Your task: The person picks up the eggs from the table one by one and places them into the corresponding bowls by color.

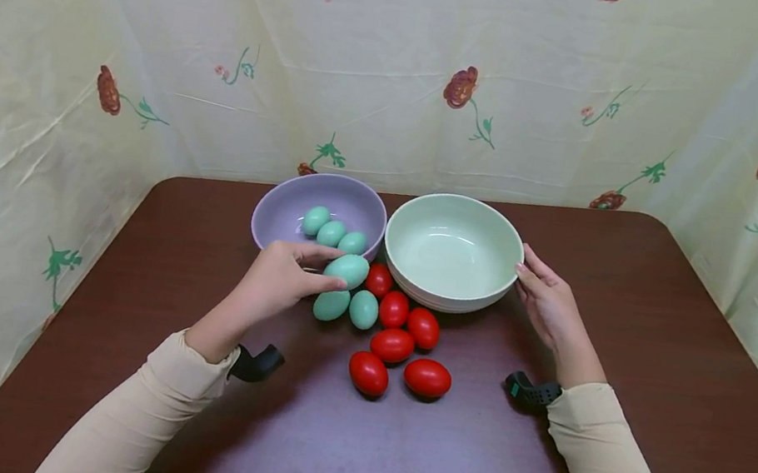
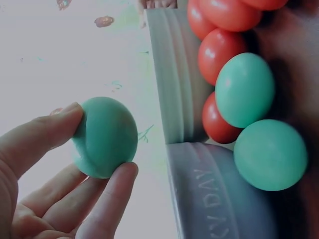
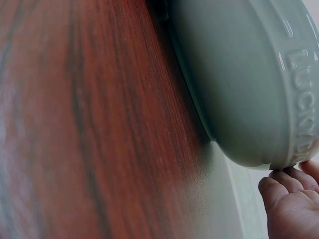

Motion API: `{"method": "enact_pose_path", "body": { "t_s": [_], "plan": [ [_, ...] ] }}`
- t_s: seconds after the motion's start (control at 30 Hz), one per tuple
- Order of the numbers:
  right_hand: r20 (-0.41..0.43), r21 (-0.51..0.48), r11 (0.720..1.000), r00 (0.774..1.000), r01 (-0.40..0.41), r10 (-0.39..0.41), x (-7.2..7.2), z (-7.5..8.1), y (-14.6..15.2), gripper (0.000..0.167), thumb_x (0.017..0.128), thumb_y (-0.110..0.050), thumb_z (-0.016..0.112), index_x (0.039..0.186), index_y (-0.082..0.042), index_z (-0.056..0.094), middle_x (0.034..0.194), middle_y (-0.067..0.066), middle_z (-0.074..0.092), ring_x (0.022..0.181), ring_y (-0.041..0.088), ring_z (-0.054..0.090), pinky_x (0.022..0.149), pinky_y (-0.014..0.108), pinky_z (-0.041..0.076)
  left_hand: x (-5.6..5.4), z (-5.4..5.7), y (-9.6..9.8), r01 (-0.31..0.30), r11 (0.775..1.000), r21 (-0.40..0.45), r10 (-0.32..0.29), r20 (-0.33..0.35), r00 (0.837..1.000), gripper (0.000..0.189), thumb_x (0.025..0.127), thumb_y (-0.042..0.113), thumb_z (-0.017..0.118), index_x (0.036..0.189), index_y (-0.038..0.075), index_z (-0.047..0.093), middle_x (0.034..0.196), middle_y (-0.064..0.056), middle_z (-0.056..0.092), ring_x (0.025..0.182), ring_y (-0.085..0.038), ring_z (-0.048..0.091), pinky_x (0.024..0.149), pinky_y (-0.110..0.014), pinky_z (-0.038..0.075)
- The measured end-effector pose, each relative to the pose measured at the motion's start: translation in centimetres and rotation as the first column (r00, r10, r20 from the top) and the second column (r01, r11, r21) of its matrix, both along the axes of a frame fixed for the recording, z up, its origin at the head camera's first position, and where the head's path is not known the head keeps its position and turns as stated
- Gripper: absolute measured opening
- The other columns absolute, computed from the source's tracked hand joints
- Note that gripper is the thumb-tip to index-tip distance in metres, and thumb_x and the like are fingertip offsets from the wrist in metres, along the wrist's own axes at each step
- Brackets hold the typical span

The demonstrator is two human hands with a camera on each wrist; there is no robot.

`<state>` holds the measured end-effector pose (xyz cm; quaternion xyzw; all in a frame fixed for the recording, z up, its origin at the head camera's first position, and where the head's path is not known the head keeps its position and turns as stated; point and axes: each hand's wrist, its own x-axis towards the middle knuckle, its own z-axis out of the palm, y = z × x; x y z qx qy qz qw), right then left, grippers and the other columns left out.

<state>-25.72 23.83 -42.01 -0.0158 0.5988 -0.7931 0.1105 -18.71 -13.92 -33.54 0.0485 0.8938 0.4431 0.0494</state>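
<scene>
My left hand [image 1: 280,278] pinches a mint-green egg [image 1: 347,269] between thumb and fingers, held up near the front rim of the purple bowl [image 1: 267,221]. Three more green eggs [image 1: 331,233] lie inside that bowl. On the table in front of it sit two other green eggs [image 1: 363,310], beside several red eggs [image 1: 393,345]. At the right side of the pale green bowl [image 1: 445,295], my right hand [image 1: 553,305] grips the rim, with its fingertips [image 3: 284,180] against the outer wall in the right wrist view. Nothing lies in the pale green bowl.
Both bowls stand side by side near the back edge of the dark brown table [image 1: 666,380]. A flowered cloth [image 1: 394,62] hangs behind and at the sides. Each wrist wears a black device [image 1: 530,390].
</scene>
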Motion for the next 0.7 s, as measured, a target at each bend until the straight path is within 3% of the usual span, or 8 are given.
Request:
{"method": "enact_pose_path", "body": {
  "t_s": [0.2, 0.37, 0.7],
  "plan": [
    [-0.002, -0.001, 1.0, 1.0, -0.003, 0.003, 0.0, 0.0, 0.1, 0.07, 0.102, -0.02, 0.054, 0.158, -0.007, 0.014, 0.167, 0.002, 0.006, 0.154, 0.016, 0.009, 0.123, 0.031, 0.012, -1.2, 0.5, -0.1, -0.04, 0.997, 0.068, 0.039, 0.018, 0.999, 0.046, 0.081, 0.03, 0.081, 0.123, 0.015, 0.071, 0.123, -0.007, 0.071, 0.121, -0.022, 0.061, 0.098, -0.038, 0.051],
    [-0.005, -0.002, 1.0, 1.0, -0.002, 0.002, 0.0, 0.0, 0.1, 0.069, 0.102, -0.019, 0.053, 0.158, -0.006, 0.014, 0.167, 0.003, 0.006, 0.154, 0.016, 0.01, 0.123, 0.031, 0.013, -2.5, 0.2, -0.1, -0.077, 0.993, 0.094, 0.077, 0.006, 0.997, 0.046, 0.081, 0.029, 0.081, 0.123, 0.012, 0.071, 0.126, -0.007, 0.07, 0.126, -0.021, 0.056, 0.1, -0.037, 0.049],
    [-0.006, 0.013, 1.0, 1.0, -0.003, 0.003, 0.0, 0.0, 0.0, 0.069, 0.103, -0.02, 0.053, 0.158, -0.008, 0.014, 0.167, 0.003, 0.006, 0.154, 0.016, 0.009, 0.123, 0.032, 0.013, -5.0, 0.0, -0.1, -0.112, 0.991, 0.078, 0.112, -0.002, 0.994, 0.043, 0.081, 0.03, 0.082, 0.12, 0.012, 0.073, 0.121, -0.008, 0.073, 0.116, -0.024, 0.062, 0.095, -0.036, 0.049]
  ]
}}
